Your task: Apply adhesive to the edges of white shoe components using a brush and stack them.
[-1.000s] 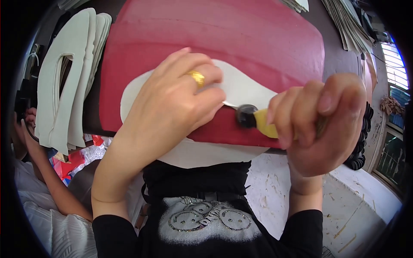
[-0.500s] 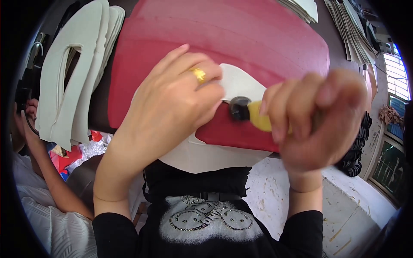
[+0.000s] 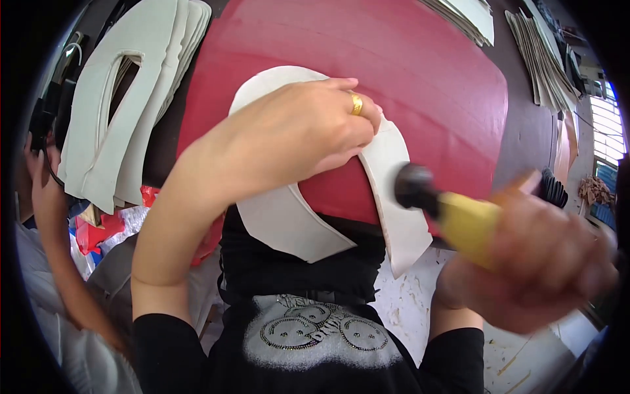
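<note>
A white, U-shaped flat piece [image 3: 400, 217] lies on the red board [image 3: 420, 85], its two ends pointing toward me and hanging past the near edge. It looks like a shoe-upper part, with a folded edge along the inside of the right arm. My left hand [image 3: 315, 128], a gold ring on one finger, is curled over the curve of the U, with its fingertips at the upper right bend. In my closed right hand [image 3: 545, 269] is a hammer [image 3: 467, 226] with a yellow handle and dark round head. The hammer is motion-blurred and held above the right arm of the piece.
A stack of similar white pieces [image 3: 98, 125] stands at the left of the dark table. More stacked pale sheets [image 3: 462, 20] are at the far right, with another pile [image 3: 538, 62] beside them. At the left edge a co-worker's arm [image 3: 65, 243] reaches in.
The white piece has turned, so its right arm now shows. My left hand has shifted right along it. The hammer and my right hand have moved right and toward me.
</note>
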A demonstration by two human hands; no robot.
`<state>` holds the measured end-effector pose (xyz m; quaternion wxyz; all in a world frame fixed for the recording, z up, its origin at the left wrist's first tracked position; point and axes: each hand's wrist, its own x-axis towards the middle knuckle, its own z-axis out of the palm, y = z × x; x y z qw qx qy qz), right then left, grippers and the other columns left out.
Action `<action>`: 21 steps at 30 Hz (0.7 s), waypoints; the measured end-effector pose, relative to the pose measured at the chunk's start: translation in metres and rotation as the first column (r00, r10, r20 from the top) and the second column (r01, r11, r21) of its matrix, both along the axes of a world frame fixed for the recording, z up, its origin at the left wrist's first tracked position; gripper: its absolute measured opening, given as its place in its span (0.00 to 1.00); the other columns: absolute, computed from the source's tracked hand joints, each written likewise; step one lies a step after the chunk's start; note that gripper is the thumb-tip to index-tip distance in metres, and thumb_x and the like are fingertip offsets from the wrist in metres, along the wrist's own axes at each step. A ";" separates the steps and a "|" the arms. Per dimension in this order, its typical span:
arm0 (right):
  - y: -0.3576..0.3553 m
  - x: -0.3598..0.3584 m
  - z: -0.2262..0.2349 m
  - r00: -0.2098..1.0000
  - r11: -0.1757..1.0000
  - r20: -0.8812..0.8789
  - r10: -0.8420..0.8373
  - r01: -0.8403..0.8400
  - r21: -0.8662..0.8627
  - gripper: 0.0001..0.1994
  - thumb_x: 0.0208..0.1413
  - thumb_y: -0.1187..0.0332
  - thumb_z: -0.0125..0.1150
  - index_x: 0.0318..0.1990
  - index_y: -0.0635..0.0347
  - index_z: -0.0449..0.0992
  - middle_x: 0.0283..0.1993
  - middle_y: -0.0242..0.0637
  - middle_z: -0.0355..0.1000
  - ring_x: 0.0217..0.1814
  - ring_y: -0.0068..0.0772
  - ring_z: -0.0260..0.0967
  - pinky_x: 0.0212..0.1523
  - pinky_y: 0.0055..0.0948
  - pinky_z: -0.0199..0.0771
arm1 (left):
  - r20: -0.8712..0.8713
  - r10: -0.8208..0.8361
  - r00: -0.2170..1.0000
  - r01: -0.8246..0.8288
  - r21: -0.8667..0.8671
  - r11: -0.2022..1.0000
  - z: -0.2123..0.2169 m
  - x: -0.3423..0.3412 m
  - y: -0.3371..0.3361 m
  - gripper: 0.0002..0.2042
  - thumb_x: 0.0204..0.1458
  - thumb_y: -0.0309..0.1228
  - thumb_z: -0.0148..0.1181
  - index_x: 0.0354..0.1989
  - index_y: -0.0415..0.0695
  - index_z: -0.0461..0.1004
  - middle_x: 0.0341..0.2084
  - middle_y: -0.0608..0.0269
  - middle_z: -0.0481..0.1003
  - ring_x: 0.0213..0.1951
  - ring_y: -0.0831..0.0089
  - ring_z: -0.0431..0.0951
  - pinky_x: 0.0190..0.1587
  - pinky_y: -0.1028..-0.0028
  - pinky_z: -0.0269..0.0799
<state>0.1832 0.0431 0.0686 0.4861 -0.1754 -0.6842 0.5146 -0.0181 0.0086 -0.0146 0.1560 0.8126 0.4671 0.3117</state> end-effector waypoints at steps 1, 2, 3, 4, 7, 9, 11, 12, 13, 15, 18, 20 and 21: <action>-0.007 -0.010 -0.014 1.000 0.996 0.013 -0.022 0.023 -0.091 0.16 0.71 0.62 0.28 0.32 0.50 0.63 0.14 0.23 0.51 0.13 0.20 0.50 0.19 0.23 0.57 | 0.007 -0.014 1.000 0.014 -0.003 1.000 0.001 -0.003 -0.002 0.06 0.41 0.19 0.63 0.28 0.40 0.74 0.38 0.67 0.76 0.49 0.63 0.77 0.50 0.68 0.72; -0.009 -0.020 -0.026 0.998 0.984 0.025 -0.053 0.056 -0.169 0.17 0.71 0.60 0.28 0.32 0.50 0.63 0.13 0.23 0.51 0.13 0.20 0.51 0.19 0.23 0.58 | 0.012 -0.040 0.999 0.040 0.006 0.999 0.001 -0.007 0.002 0.06 0.41 0.19 0.63 0.28 0.40 0.74 0.38 0.66 0.76 0.49 0.63 0.77 0.50 0.68 0.72; -0.008 -0.026 -0.033 0.996 0.965 0.039 -0.083 0.090 -0.245 0.17 0.72 0.59 0.28 0.32 0.50 0.62 0.13 0.23 0.52 0.13 0.21 0.51 0.20 0.23 0.58 | 0.015 -0.066 0.998 0.066 0.015 0.998 0.001 -0.010 0.005 0.06 0.41 0.19 0.63 0.28 0.40 0.74 0.38 0.66 0.76 0.50 0.63 0.77 0.50 0.68 0.72; -0.006 -0.030 -0.037 0.995 0.965 0.037 -0.091 0.097 -0.243 0.17 0.72 0.59 0.28 0.32 0.50 0.62 0.13 0.23 0.52 0.13 0.21 0.51 0.20 0.23 0.58 | 0.013 -0.074 0.997 0.074 0.017 0.997 -0.001 -0.009 0.005 0.06 0.41 0.19 0.63 0.28 0.40 0.74 0.38 0.66 0.76 0.50 0.63 0.77 0.50 0.68 0.72; -0.001 -0.037 -0.039 0.986 0.963 0.068 -0.151 0.162 -0.217 0.16 0.72 0.58 0.30 0.34 0.50 0.63 0.13 0.23 0.52 0.13 0.21 0.51 0.19 0.23 0.58 | 0.075 0.143 0.987 -0.143 0.003 0.990 -0.005 0.008 -0.010 0.05 0.41 0.20 0.63 0.27 0.40 0.74 0.37 0.67 0.76 0.50 0.63 0.76 0.51 0.68 0.72; 0.002 -0.042 -0.038 0.978 0.959 0.093 -0.184 0.200 -0.202 0.16 0.72 0.57 0.31 0.35 0.51 0.63 0.13 0.23 0.52 0.13 0.20 0.51 0.19 0.23 0.58 | 0.097 0.216 0.971 -0.216 -0.010 0.976 -0.005 0.012 -0.013 0.05 0.41 0.20 0.63 0.27 0.40 0.74 0.37 0.67 0.77 0.51 0.63 0.76 0.51 0.68 0.72; 0.006 -0.046 -0.035 0.969 0.954 0.120 -0.217 0.237 -0.186 0.15 0.72 0.57 0.32 0.36 0.51 0.63 0.13 0.23 0.52 0.12 0.20 0.51 0.19 0.23 0.58 | 0.091 0.211 0.973 -0.208 -0.040 0.977 -0.002 0.013 -0.012 0.03 0.42 0.20 0.60 0.25 0.40 0.73 0.36 0.65 0.76 0.47 0.64 0.76 0.49 0.69 0.71; 0.009 -0.048 -0.032 0.963 0.951 0.132 -0.234 0.255 -0.177 0.15 0.72 0.56 0.33 0.36 0.51 0.64 0.13 0.23 0.52 0.12 0.20 0.51 0.18 0.23 0.58 | 0.088 0.207 0.974 -0.203 -0.054 0.978 -0.001 0.014 -0.012 0.03 0.42 0.20 0.59 0.25 0.40 0.73 0.35 0.64 0.76 0.45 0.64 0.76 0.49 0.70 0.71; 0.011 -0.050 -0.027 0.957 0.947 0.143 -0.252 0.274 -0.167 0.15 0.72 0.56 0.33 0.37 0.51 0.64 0.13 0.24 0.52 0.12 0.20 0.51 0.18 0.23 0.58 | 0.085 0.203 0.976 -0.198 -0.067 0.978 0.000 0.014 -0.012 0.02 0.42 0.20 0.58 0.24 0.40 0.72 0.34 0.63 0.75 0.42 0.64 0.75 0.48 0.71 0.71; 0.010 -0.044 -0.024 0.959 0.949 0.139 -0.247 0.269 -0.163 0.15 0.72 0.57 0.34 0.37 0.52 0.64 0.13 0.24 0.51 0.12 0.20 0.51 0.19 0.23 0.59 | 0.077 0.189 0.979 -0.187 -0.023 0.982 -0.003 0.006 -0.004 0.03 0.42 0.19 0.59 0.25 0.40 0.73 0.35 0.64 0.76 0.44 0.64 0.75 0.48 0.71 0.71; 0.002 -0.032 -0.018 0.959 0.945 0.175 -0.223 0.257 -0.202 0.14 0.71 0.58 0.34 0.37 0.52 0.64 0.14 0.24 0.51 0.12 0.20 0.51 0.20 0.22 0.60 | 0.073 0.153 0.985 -0.156 0.037 0.987 -0.004 0.007 -0.004 0.06 0.40 0.19 0.63 0.27 0.41 0.75 0.38 0.66 0.77 0.50 0.64 0.75 0.49 0.70 0.71; 0.001 -0.031 -0.018 0.960 0.942 0.188 -0.208 0.249 -0.226 0.13 0.71 0.59 0.35 0.37 0.52 0.65 0.14 0.24 0.51 0.12 0.20 0.51 0.21 0.22 0.61 | 0.069 0.211 0.975 -0.215 0.053 0.975 -0.007 0.010 -0.010 0.05 0.40 0.19 0.62 0.27 0.41 0.74 0.38 0.65 0.77 0.49 0.64 0.75 0.48 0.70 0.71; 0.000 -0.032 -0.018 0.961 0.940 0.195 -0.199 0.243 -0.238 0.13 0.71 0.60 0.35 0.37 0.52 0.65 0.14 0.25 0.51 0.12 0.20 0.51 0.21 0.22 0.61 | 0.065 0.270 0.961 -0.274 0.069 0.959 -0.009 0.013 -0.015 0.04 0.41 0.20 0.61 0.26 0.40 0.74 0.38 0.64 0.77 0.47 0.64 0.75 0.48 0.69 0.71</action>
